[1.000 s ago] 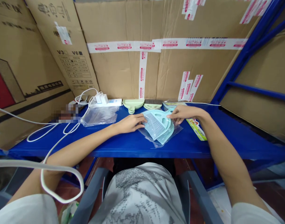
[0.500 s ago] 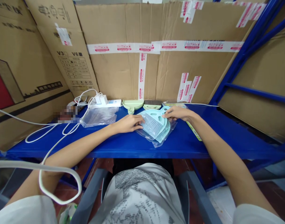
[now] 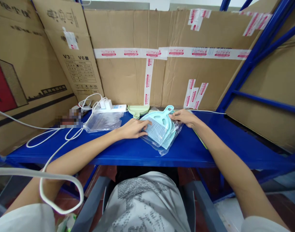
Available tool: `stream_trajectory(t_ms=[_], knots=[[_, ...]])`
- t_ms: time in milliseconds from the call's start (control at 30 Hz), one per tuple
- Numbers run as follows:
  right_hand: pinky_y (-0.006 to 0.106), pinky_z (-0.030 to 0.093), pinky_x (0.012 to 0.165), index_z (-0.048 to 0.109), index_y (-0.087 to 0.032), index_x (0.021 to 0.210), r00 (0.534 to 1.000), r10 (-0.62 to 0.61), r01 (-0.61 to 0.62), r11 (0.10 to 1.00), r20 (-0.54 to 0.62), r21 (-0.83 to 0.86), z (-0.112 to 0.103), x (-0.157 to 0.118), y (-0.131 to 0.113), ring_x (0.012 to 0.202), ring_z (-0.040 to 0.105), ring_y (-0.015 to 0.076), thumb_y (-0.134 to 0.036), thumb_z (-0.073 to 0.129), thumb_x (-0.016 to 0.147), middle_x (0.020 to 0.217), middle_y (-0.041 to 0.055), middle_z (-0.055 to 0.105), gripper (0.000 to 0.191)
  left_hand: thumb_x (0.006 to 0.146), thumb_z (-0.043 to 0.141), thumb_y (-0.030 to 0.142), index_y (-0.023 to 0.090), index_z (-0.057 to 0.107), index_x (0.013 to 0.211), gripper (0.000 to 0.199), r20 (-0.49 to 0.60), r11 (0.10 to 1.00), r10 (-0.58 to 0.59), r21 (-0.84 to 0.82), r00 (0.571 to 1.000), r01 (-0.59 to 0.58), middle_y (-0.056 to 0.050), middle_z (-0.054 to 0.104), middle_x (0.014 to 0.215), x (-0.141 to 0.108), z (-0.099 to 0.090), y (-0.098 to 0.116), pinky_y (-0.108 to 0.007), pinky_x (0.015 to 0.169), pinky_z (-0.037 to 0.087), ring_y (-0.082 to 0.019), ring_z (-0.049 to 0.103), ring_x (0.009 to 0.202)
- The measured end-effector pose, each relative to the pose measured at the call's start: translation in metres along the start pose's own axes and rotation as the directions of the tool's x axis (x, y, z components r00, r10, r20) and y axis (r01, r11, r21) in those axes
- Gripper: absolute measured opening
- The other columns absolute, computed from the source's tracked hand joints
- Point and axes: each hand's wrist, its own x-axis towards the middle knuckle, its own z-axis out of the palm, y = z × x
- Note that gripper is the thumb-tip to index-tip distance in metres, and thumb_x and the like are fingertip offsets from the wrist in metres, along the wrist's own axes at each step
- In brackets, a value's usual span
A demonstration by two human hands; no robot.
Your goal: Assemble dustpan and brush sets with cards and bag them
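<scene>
A light-blue dustpan and brush set (image 3: pixel 159 127) lies partly inside a clear plastic bag (image 3: pixel 168 149) above the near part of the table. Its ringed handle points up and away from me, out past the bag's film. My left hand (image 3: pixel 135 128) grips the left edge of the set, thumb and fingers closed over bag and bristle side. At the upper right, beside the handle, my right hand (image 3: pixel 184 117) pinches the edge of the bag. The fingertips of that hand are partly hidden.
Behind the set, a light-green dustpan (image 3: pixel 138 110) lies against the cardboard wall (image 3: pixel 123 80). To the left are flat clear plastic bags (image 3: pixel 104 121), a white power strip (image 3: pixel 117 108) and looped white cables (image 3: pixel 65 129). A blue metal frame (image 3: pixel 244 69) rises at right.
The set's handle now shows more fully and points further up. My right hand has shifted from the handle to the bag's edge. The green brush behind is now mostly covered.
</scene>
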Motion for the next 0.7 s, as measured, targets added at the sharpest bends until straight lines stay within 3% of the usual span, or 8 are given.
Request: stream_trajectory(t_ms=[200, 400, 533, 700], knots=[[0.03, 0.026, 0.056, 0.07, -0.016, 0.06, 0.986, -0.118, 0.106, 0.99, -0.121, -0.098, 0.002, -0.002, -0.004, 0.057, 0.036, 0.0101, -0.084, 0.09, 0.046, 0.053, -0.0027, 0.05, 0.072, 0.102, 0.069, 0.032, 0.019, 0.052, 0.136, 0.039, 0.015, 0.999, -0.004, 0.033, 1.0, 0.004, -0.005, 0.078, 0.11, 0.001, -0.002, 0.004, -0.029, 0.072, 0.046, -0.019, 0.075, 0.081], [0.032, 0.035, 0.06, 0.076, -0.015, 0.068, 0.95, -0.259, 0.214, 0.947, -0.176, -0.239, 0.001, -0.002, -0.005, 0.062, 0.053, 0.0179, -0.076, 0.08, 0.071, 0.063, 0.0049, 0.066, 0.061, 0.103, 0.067, 0.033, 0.018, 0.053, 0.136, 0.038, -0.025, 0.998, 0.038, 0.054, 0.999, -0.037, -0.007, 0.078, 0.109, 0.001, -0.001, 0.003, -0.028, 0.073, 0.046, -0.02, 0.075, 0.084], [0.032, 0.037, 0.064, 0.077, -0.017, 0.073, 0.897, -0.391, 0.258, 0.843, -0.207, -0.472, 0.004, -0.006, -0.01, 0.064, 0.059, 0.0193, -0.052, 0.07, 0.09, 0.066, 0.0053, 0.07, 0.04, 0.104, 0.063, 0.033, 0.019, 0.053, 0.136, 0.036, -0.025, 0.997, 0.04, 0.065, 0.999, -0.038, -0.007, 0.078, 0.11, 0.001, 0.002, 0.002, -0.029, 0.073, 0.046, -0.02, 0.075, 0.086], [0.033, 0.032, 0.063, 0.076, -0.018, 0.073, 0.87, -0.451, 0.22, 0.717, -0.199, -0.662, 0.012, -0.012, -0.018, 0.057, 0.053, 0.0181, -0.041, 0.065, 0.098, 0.059, 0.0033, 0.066, 0.036, 0.104, 0.063, 0.032, 0.018, 0.054, 0.134, 0.035, -0.008, 0.996, 0.033, 0.079, 0.999, -0.033, -0.007, 0.077, 0.112, 0.002, 0.001, 0.003, -0.029, 0.073, 0.046, -0.02, 0.075, 0.087]])
